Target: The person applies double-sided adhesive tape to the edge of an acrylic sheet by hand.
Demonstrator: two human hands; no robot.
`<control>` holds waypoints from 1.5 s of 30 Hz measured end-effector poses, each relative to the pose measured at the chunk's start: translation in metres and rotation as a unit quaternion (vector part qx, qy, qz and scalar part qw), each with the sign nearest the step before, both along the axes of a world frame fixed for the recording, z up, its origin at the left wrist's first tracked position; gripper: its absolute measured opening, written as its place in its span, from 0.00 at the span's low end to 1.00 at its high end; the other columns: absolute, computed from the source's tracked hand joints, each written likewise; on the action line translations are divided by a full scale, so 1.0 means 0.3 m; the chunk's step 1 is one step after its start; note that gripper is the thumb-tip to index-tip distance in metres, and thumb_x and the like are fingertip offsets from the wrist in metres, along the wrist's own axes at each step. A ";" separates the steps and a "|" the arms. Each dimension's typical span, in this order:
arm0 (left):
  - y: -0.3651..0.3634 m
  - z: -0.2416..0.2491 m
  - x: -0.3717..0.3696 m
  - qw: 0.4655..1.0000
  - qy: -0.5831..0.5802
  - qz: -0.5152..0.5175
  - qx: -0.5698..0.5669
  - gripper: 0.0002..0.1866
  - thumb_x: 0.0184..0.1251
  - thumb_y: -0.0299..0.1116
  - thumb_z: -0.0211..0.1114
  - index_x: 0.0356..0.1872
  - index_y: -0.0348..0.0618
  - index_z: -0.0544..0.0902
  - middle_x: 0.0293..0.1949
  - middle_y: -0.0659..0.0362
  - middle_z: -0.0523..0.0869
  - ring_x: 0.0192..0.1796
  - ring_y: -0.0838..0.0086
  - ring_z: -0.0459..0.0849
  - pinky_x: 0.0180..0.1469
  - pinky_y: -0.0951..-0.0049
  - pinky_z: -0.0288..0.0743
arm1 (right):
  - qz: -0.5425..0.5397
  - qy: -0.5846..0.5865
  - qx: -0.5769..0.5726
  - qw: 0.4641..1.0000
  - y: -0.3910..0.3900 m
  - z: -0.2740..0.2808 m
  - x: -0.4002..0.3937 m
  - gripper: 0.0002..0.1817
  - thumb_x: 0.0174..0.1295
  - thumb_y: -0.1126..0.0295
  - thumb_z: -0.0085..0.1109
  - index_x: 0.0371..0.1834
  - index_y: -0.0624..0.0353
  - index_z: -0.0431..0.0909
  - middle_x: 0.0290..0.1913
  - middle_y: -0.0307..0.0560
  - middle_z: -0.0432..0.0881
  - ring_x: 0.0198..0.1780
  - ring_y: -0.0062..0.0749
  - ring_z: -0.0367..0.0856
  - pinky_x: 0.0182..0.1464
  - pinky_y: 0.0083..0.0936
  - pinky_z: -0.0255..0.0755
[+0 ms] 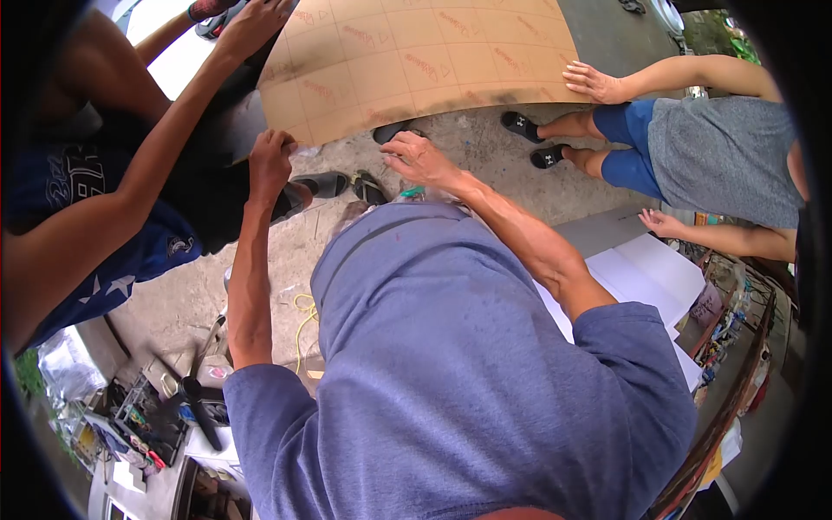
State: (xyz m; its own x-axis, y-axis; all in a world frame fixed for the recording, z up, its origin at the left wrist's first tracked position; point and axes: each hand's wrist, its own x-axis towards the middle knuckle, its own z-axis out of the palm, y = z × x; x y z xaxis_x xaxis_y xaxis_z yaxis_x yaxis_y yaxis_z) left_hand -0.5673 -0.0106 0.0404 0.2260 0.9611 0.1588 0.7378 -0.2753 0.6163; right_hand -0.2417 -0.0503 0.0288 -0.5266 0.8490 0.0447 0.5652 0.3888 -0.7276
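A large brown board [416, 65] with printed red marks and grid lines fills the top of the view, with dark smudges along its near edge. My left hand [272, 160] is closed at the board's near left corner, fingers pinched on the edge. Just below the near edge, my right hand [422, 159] is held with fingers apart and slightly bent; nothing shows in it. A co-worker's hand [592, 82] lies on the board's right end. Another co-worker's hand [256, 26] is by the upper left side of the board.
A person in a grey shirt [719, 156] stands at right, another in a dark blue jersey [95, 217] at left. White sheets [641, 277] lie at right beside a cluttered shelf [737, 347]. A fan [192, 390], yellow cord [305, 325] and tools stand lower left on the concrete floor [472, 143].
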 end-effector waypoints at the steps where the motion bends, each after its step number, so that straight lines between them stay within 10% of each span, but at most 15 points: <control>1: -0.002 0.008 0.000 1.000 -0.010 -0.005 -0.002 0.05 0.58 0.23 0.68 0.35 0.40 0.82 0.36 0.52 0.83 0.43 0.54 0.81 0.46 0.58 0.74 | -0.006 -0.002 -0.012 1.000 -0.009 -0.004 0.013 0.14 0.64 0.67 0.59 0.49 0.62 0.83 0.43 0.53 0.81 0.50 0.48 0.80 0.52 0.39 0.75; 16: -0.030 -0.016 0.008 0.997 -0.060 0.040 -0.011 0.08 0.57 0.27 0.71 0.38 0.40 0.85 0.40 0.52 0.84 0.50 0.54 0.79 0.51 0.59 0.74 | -0.102 0.010 -0.139 0.985 -0.018 -0.011 0.059 0.14 0.66 0.67 0.60 0.50 0.65 0.82 0.47 0.53 0.84 0.47 0.43 0.84 0.50 0.35 0.78; 22: -0.101 0.059 0.010 0.998 -0.007 0.018 0.057 0.13 0.56 0.29 0.74 0.43 0.42 0.86 0.47 0.56 0.84 0.52 0.59 0.80 0.56 0.63 0.74 | -0.274 0.489 -0.454 0.693 0.073 0.019 0.069 0.20 0.68 0.63 0.62 0.53 0.70 0.76 0.51 0.59 0.84 0.53 0.43 0.84 0.53 0.36 0.80; 26: -0.115 -0.023 -0.022 0.997 -0.008 0.037 0.062 0.14 0.54 0.27 0.74 0.43 0.43 0.86 0.46 0.57 0.84 0.52 0.58 0.81 0.55 0.63 0.76 | -0.305 0.554 -0.506 0.587 0.088 -0.012 0.064 0.19 0.70 0.61 0.60 0.52 0.67 0.76 0.51 0.62 0.83 0.51 0.45 0.84 0.52 0.37 0.80; 45: -0.122 0.070 0.028 0.965 0.142 0.032 0.218 0.17 0.54 0.19 0.61 0.46 0.39 0.87 0.50 0.51 0.89 0.57 0.59 0.86 0.65 0.58 0.76 | -0.286 0.454 -0.392 0.748 0.134 0.098 0.074 0.20 0.72 0.56 0.53 0.40 0.65 0.81 0.33 0.54 0.88 0.30 0.28 0.85 0.35 0.26 0.79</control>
